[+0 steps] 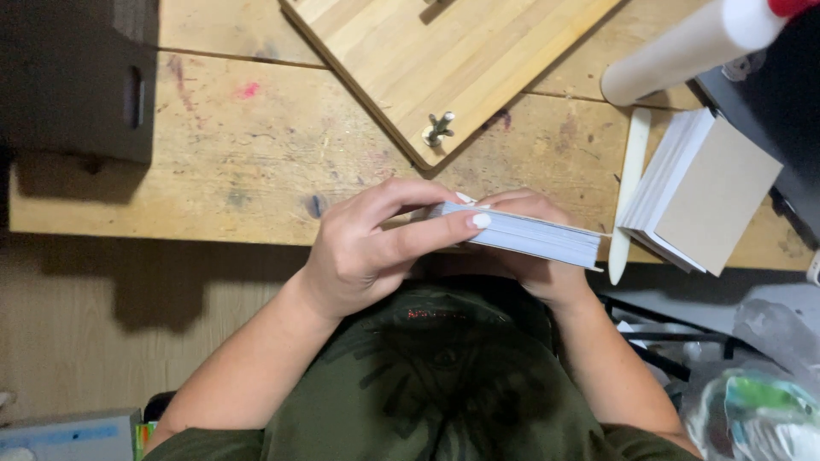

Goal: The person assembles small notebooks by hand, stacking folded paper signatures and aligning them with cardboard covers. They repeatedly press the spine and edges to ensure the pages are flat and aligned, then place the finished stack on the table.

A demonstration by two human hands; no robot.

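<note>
Scuffed, stained wooden worktop [256,162] below you: your left hand [363,248] and right hand [538,256] both pinch a thick block of white pages [525,235], smooth-edged, held just off its near edge beside a slim bone-coloured folder [628,183].

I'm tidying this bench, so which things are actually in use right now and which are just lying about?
In use: paper stack, held by left hand and right hand.

Lying about: wooden press board, bone folder, second stack with grey board, glue bottle, dark box.
</note>
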